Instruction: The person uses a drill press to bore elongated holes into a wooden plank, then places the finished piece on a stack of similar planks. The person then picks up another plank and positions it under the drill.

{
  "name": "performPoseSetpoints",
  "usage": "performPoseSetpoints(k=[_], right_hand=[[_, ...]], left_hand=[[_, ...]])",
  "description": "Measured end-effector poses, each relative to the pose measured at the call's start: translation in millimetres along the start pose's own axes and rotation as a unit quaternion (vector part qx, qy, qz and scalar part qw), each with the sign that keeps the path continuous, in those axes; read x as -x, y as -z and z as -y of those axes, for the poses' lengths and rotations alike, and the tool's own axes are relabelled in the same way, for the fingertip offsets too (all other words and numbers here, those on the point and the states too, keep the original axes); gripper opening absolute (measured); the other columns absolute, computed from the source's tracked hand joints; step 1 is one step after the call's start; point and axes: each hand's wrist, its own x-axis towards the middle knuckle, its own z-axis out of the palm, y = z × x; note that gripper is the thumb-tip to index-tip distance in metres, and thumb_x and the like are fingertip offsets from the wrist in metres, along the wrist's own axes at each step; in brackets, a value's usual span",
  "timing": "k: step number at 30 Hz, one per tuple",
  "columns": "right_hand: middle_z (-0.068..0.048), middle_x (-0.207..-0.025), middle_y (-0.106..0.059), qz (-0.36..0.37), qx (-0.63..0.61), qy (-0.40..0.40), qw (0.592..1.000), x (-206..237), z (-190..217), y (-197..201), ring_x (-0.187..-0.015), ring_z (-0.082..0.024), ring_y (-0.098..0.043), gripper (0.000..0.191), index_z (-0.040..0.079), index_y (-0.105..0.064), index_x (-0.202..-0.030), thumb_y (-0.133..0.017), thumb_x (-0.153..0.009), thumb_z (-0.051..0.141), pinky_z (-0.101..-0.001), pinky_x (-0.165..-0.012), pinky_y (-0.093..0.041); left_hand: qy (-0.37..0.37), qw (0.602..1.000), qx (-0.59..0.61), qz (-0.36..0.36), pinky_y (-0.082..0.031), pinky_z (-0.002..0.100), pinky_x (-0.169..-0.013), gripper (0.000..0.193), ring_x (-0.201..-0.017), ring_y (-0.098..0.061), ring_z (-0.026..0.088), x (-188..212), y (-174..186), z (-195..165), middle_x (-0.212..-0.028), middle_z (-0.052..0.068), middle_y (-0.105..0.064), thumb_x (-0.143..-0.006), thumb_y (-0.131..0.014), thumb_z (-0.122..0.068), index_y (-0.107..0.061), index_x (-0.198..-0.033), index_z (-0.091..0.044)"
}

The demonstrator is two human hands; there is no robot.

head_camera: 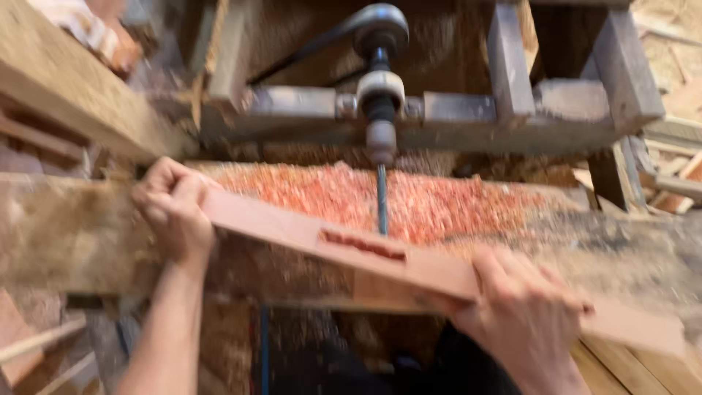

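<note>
Board: one long reddish wooden board [431, 271] lies slanted across the counter [66, 234], its left end higher in the picture and its right end running off toward the lower right.
Slot: one oblong slot [363, 245] is cut in the board's top face, near its middle.
Drill bit: one dark thin bit [381, 199] stands upright, its tip just beside the far edge of the slot; whether it touches the wood is blurred.
Left hand: one left hand [174, 208] grips the board's left end, fingers [157, 192] curled tight over the far edge.
Right hand: one right hand [523, 311] holds the board right of the slot, fingers [491, 269] wrapped over the top face and pressing on it.
Shavings: one broad heap of reddish shavings [409, 201] covers the counter behind the board, around the bit.
Machine: one boring machine head [380, 91] hangs above the bit, fixed on a grey crossbar [468, 110] with two upright wooden posts.
Surroundings: loose planks [680, 183] lie at far right; sawdust is scattered about.
</note>
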Motion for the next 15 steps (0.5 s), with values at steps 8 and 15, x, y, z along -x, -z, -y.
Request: performPoseSetpoints(k=[8, 15], right_hand=[[-0.004, -0.069, -0.07, 0.023, 0.025, -0.018, 0.999, 5.4, 0.0, -3.0, -0.053, -0.018, -0.066, 0.072, 0.013, -0.068, -0.075, -0.073, -0.063, 0.083, -0.0375, -0.057, -0.052], [-0.003, -0.065, -0.07, 0.028, 0.019, 0.02, 0.999, 16.1, -22.8, -20.6, -0.05, -0.017, -0.064, 0.075, 0.011, -0.07, -0.08, -0.075, -0.065, 0.084, -0.0356, -0.055, -0.05]], left_hand=[[-0.037, 0.998, -0.059, 0.0, -0.038, 0.028, -0.059, 0.026, -0.061, -0.05, 0.013, 2.0, 0.8, 2.0, -0.064, 0.007, -0.055, -0.095, -0.056, -0.001, -0.049, -0.069, -0.001], [0.018, 0.999, 0.031, 0.0, -0.048, 0.028, -0.063, 0.021, -0.066, -0.062, 0.013, 15.3, 5.0, 0.6, -0.071, 0.007, -0.064, -0.092, -0.053, 0.0, -0.054, -0.071, -0.003]])
